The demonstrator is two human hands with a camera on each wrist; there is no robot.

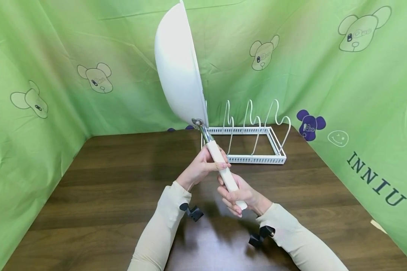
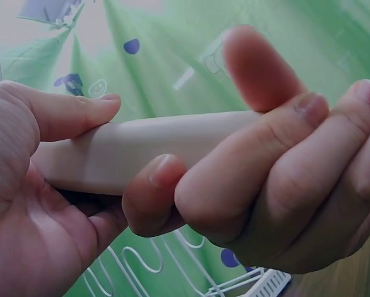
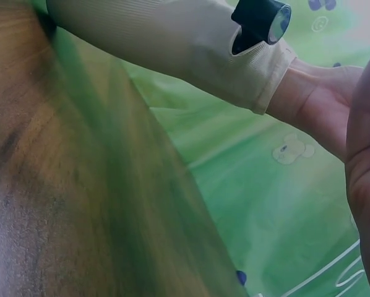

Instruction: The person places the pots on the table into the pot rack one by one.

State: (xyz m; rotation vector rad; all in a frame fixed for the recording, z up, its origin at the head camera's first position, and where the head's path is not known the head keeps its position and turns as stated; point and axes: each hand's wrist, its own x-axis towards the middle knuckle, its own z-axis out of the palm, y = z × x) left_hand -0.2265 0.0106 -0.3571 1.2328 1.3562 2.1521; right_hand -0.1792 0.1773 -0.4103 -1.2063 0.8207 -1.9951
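Observation:
A white wok (image 1: pixel 179 64) is held up over the table, its bowl on edge with the rounded outside facing left. Its cream handle (image 1: pixel 226 175) slopes down to the right from a shiny metal neck. My left hand (image 1: pixel 207 162) grips the upper part of the handle just below the metal, thumb laid across it. Lower down, my right hand (image 1: pixel 239 194) holds the handle close to its end. In the left wrist view, fingers of both hands wrap the pale handle (image 2: pixel 154 148). The right wrist view shows mostly the left sleeve (image 3: pixel 172 49), not the wok.
Behind the hands, a white wire rack (image 1: pixel 257 159) with upright curved dividers stands at the table's back right. The wooden table (image 1: pixel 105 188) meets a green printed cloth (image 1: pixel 132 94) at the back and sides. Dark camera mounts (image 1: pixel 191 212) sit on both wrists.

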